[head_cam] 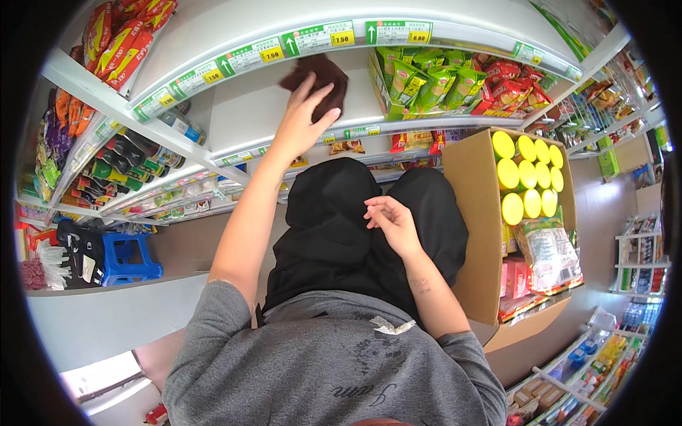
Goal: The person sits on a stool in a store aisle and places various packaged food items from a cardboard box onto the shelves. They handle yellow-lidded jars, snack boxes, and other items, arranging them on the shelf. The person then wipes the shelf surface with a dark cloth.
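My left hand (309, 117) reaches onto a white store shelf (240, 114) and grips a dark brown cloth (327, 80), which is slightly blurred. Bare shelf surface shows around the cloth. To its right stands a display box of green snack packets (439, 80), and beyond it a box of red snack packets (509, 88). Over my knees hovers my right hand (392, 221), its fingers loosely curled and apart, with nothing in them.
Beside my right leg stands an open cardboard box (471, 223) holding yellow-lidded canisters (527, 173) and snack bags (549, 255). A price-tag rail (319, 40) edges the shelf above. Bottles (133, 154) lie on the left shelves, with a blue plastic stool (130, 258) below them.
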Action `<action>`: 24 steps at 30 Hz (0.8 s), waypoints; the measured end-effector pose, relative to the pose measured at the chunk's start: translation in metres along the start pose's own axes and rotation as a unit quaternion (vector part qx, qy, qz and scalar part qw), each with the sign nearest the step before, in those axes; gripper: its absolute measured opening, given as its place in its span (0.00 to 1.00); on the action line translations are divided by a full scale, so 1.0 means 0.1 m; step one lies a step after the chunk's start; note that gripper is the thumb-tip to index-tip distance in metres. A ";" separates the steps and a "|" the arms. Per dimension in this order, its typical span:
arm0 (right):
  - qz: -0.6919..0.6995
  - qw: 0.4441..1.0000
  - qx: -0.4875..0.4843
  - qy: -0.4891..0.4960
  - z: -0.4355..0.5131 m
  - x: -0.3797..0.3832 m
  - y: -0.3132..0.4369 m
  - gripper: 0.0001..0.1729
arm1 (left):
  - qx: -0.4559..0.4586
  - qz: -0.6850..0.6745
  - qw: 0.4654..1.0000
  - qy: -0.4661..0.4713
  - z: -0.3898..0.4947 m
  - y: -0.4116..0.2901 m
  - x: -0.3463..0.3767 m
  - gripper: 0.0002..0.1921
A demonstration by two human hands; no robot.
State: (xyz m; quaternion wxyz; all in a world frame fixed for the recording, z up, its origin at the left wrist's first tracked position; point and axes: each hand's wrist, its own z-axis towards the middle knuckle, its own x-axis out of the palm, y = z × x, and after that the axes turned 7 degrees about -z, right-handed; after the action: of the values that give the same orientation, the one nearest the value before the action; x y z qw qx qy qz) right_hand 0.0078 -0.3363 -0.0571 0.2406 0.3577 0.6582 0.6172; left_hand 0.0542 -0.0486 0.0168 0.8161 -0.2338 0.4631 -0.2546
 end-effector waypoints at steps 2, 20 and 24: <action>0.019 1.000 0.006 0.004 0.04 -0.03 0.00 0.09 | -0.073 0.124 0.989 0.031 0.17 0.22 0.18 0.34; 0.124 0.985 0.078 0.090 0.14 -0.39 0.18 0.13 | -0.063 0.157 0.957 0.235 1.00 0.79 0.82 0.33; 0.114 0.986 0.081 0.085 0.04 -0.42 0.22 0.13 | -0.153 0.089 0.951 0.252 1.53 0.92 1.00 0.31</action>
State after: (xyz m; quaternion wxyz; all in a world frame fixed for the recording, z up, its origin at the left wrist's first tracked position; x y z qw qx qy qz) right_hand 0.0407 -0.3666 -0.0407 0.0819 0.3950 0.6792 0.6131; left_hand 0.2507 -0.0191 -0.0329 0.6464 -0.2415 0.7064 -0.1576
